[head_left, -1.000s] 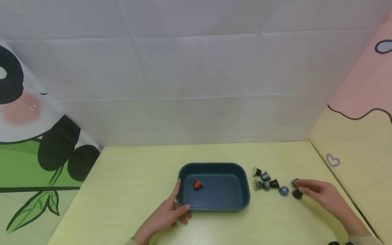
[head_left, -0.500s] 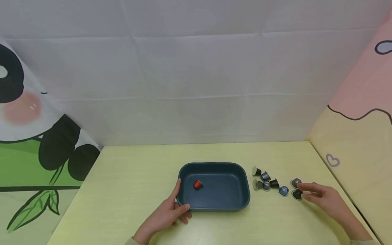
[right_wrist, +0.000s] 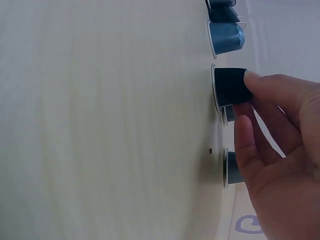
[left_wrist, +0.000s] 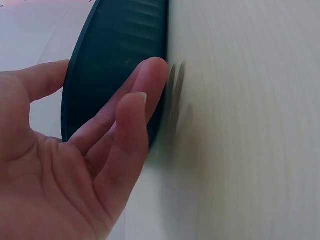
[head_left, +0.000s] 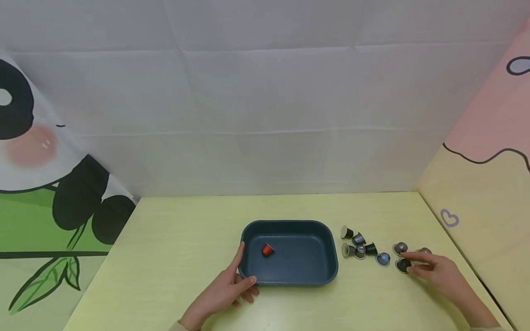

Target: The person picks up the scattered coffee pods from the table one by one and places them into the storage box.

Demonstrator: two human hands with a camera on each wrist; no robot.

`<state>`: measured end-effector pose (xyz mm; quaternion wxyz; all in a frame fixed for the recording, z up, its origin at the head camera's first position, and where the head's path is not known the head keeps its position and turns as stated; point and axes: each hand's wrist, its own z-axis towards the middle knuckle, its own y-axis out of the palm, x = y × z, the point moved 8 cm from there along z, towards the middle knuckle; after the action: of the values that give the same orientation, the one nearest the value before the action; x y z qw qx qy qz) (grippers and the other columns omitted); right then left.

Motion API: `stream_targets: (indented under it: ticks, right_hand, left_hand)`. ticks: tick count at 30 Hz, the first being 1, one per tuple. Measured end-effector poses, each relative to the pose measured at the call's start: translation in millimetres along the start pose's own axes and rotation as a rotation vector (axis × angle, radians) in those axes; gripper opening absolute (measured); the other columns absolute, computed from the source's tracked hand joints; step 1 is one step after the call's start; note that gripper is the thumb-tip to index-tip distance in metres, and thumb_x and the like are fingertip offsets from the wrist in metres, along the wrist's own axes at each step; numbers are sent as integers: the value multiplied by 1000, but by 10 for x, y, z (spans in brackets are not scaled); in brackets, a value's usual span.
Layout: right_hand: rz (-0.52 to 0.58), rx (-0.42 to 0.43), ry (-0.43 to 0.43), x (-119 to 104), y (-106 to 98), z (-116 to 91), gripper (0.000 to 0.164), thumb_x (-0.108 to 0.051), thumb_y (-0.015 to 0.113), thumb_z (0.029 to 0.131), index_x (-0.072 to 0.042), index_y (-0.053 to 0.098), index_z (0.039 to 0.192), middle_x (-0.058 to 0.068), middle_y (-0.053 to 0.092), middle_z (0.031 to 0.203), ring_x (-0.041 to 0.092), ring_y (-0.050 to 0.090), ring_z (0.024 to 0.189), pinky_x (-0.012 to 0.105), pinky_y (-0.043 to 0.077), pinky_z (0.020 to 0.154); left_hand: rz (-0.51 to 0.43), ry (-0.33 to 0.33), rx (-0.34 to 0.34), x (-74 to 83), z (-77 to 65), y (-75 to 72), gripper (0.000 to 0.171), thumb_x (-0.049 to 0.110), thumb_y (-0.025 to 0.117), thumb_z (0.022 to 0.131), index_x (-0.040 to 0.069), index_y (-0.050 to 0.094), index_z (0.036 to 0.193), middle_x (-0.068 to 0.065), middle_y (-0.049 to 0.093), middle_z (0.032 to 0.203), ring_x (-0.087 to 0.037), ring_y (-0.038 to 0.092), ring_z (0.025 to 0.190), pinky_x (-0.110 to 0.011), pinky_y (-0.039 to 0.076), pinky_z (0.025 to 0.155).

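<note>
A dark blue rectangular tray (head_left: 288, 280) lies on the table with one red coffee capsule (head_left: 267, 249) inside, left of its middle. My left hand (head_left: 223, 287) rests against the tray's front-left corner, index finger along the left side and thumb at the rim. In the left wrist view its other fingers bend loosely beside the outer wall. To the right, my right hand (head_left: 440, 273) pinches a black coffee capsule (right_wrist: 232, 86) between thumb and fingers, its rim at the tabletop. Just behind stands a grey-brown capsule (head_left: 400, 248); another capsule (head_left: 424, 250) is partly hidden by the hand.
Between tray and right hand lie several dark and silvery capsules (head_left: 348, 250) in a cluster, with a blue capsule (head_left: 383, 259) near them. A white cloth wall (head_left: 265, 161) closes the back of the table; a printed panel (head_left: 484, 220) borders the right side.
My right hand has come from the grey-brown capsule down to the black one and pinches it, shifting it slightly forward. A capsule behind the hand has come into view. My left hand stays put.
</note>
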<state>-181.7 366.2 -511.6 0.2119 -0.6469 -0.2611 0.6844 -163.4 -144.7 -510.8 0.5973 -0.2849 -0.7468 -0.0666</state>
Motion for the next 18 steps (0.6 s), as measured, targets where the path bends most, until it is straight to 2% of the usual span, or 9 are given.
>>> stream_targets:
  ticks: [4,18]
  right_hand:
    - [-20,2,11,26,22,-9,37,-12,82,83,-1,72,116,17,69,111,-4,65,86,23,54,70]
    - [-62,-13,59,79,52,-13,44,-21,84,81,-1,72,118,19,67,116,-3,64,87,22,53,71]
  left_hand:
    - [-10,-4,1,-18,3,0,93,33,61,101,33,-12,159,-9,74,89,-30,72,75,-38,49,53]
    - [-5,-8,5,-15,5,-1,93,32,61,101,33,-12,159,-9,74,89,-30,72,75,-38,49,53]
